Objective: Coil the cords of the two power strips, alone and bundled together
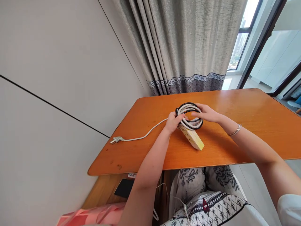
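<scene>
A white and black cable coil is held up over the orange-brown table, wound in several loops. My left hand grips its left side, the thumb laid across the loops. On the right side, my right hand is closed around the loops, with its thumb toward the inside. Below the coil, a pale yellow-white power strip slants toward me; its far end is hidden behind the coil and my left hand. From near my left hand a white cord runs left to a plug lying on the table.
The wooden table has rounded corners. A white wall panel borders it on the left, and a grey curtain hangs behind. Lower left are a dark flat object and pink fabric.
</scene>
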A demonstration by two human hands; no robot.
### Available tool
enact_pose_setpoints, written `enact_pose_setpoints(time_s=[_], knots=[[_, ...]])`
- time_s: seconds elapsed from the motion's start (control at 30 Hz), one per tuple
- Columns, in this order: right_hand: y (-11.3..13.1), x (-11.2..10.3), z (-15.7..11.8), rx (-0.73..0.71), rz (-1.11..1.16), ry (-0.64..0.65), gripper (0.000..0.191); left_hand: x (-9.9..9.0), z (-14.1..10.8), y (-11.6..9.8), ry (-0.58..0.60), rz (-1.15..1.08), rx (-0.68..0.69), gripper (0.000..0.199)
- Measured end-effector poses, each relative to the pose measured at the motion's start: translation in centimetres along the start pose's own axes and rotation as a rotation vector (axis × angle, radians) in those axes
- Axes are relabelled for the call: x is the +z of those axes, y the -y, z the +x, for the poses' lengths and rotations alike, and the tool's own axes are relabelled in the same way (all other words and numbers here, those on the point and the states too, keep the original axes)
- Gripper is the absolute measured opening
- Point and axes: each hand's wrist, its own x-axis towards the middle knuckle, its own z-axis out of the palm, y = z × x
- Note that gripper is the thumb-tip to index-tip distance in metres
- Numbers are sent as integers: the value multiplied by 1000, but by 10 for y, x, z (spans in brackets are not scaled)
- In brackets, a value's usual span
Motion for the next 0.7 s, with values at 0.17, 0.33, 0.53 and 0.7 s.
enact_pose_setpoints(time_s=[0.17,0.33,0.53,0.7], knots=[[-4,10,-3,81,-73,-180,44,-8,3,-2,37,38,-43,38],[5,16,3,123,-26,-233,39,-20,4,-3,92,9,-172,45],[19,8,8,92,-188,-370,33,-21,10,-1,-112,43,-181,45],[18,-3,14,107,-257,-472,33,-1,10,-24,-305,419,338,34]])
